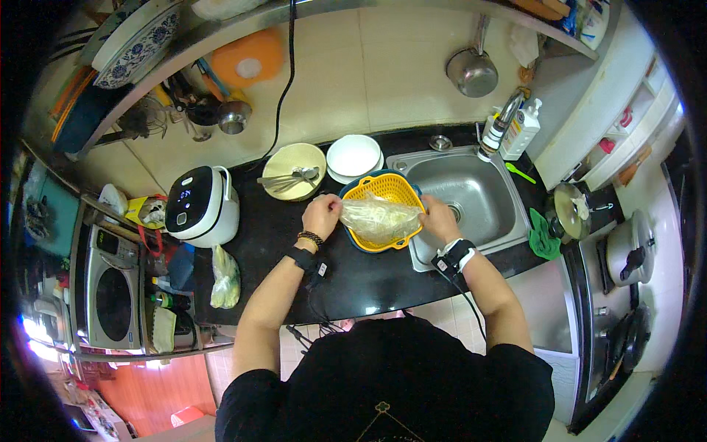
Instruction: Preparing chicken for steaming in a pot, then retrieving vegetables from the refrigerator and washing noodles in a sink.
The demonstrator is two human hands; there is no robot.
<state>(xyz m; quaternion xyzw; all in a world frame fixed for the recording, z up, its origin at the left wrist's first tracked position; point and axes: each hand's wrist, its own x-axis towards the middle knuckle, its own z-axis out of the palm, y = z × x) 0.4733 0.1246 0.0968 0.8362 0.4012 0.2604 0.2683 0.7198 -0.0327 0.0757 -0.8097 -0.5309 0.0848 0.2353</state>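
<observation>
A clear plastic bag (378, 218) with pale green contents, perhaps vegetables, stretches between both hands. My left hand (322, 216) pinches its left end. At its other end, my right hand (440, 219) grips the plastic. Under the bag is a yellow colander basket (400, 190) with slotted walls, nested in a dark blue basin (353, 243). The basin stands on the black countertop (276, 248) and reaches the left rim of the steel sink (500, 199). How far the bag rests on the basket I cannot tell.
Left of the basin are white bowls (353, 154) and a cream bowl (287, 157) holding cutlery. A white rice cooker (204, 207) and a bagged vegetable (225, 279) stand farther left. Right of the sink lie a green cloth (543, 235) and a lidded pot (569, 210).
</observation>
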